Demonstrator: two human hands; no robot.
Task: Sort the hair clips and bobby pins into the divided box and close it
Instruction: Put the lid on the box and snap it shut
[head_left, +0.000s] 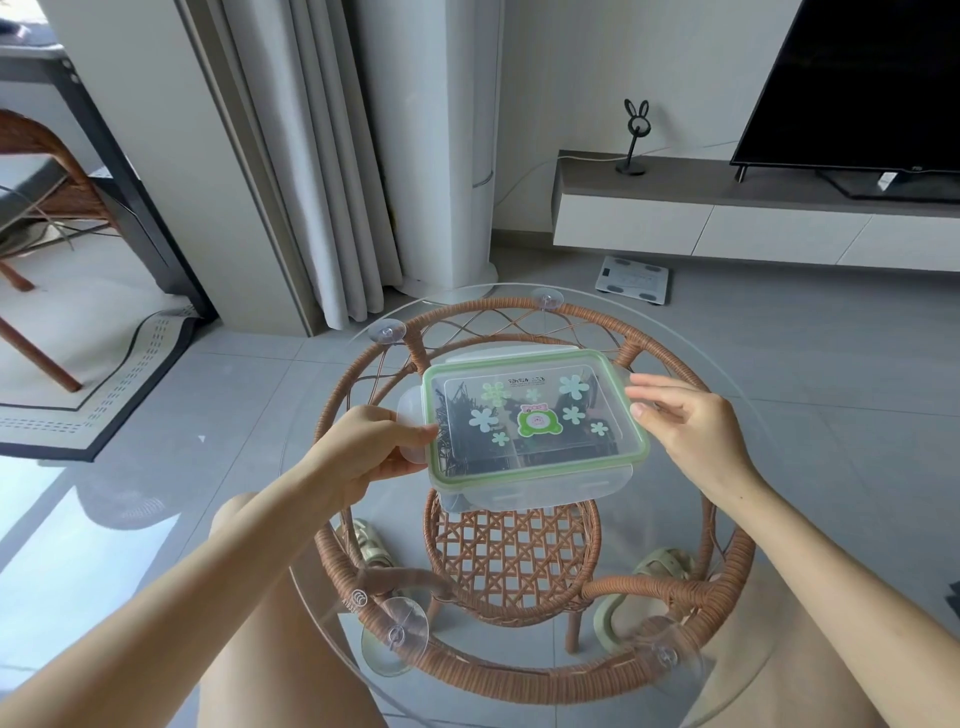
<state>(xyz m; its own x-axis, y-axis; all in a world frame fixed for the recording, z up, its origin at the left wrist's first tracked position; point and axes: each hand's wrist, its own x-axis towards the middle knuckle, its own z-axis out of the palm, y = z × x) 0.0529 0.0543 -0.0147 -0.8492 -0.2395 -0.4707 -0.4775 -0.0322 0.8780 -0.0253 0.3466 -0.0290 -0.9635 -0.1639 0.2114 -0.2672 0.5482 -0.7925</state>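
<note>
The divided box (618, 470) is clear plastic and sits on the round glass table top (737, 561). Its green-rimmed lid (535, 384), with flower stickers and a green frog sticker, lies on top of it. Through the lid I see a pile of dark bobby pins (457, 421) in the left compartment and dark hair clips (592, 410) on the right. My left hand (363, 447) grips the lid's left side flap. Fingers spread, my right hand (685, 421) rests against the lid's right edge. The near and left flaps stand out, unlatched.
The glass top rests on a wicker frame (519, 670) with suction cups (395, 639). Sandals (660, 564) lie under the table. On the floor beyond are a bathroom scale (631, 278), a TV cabinet (727, 208) and curtains (322, 156). A chair (36, 171) stands far left.
</note>
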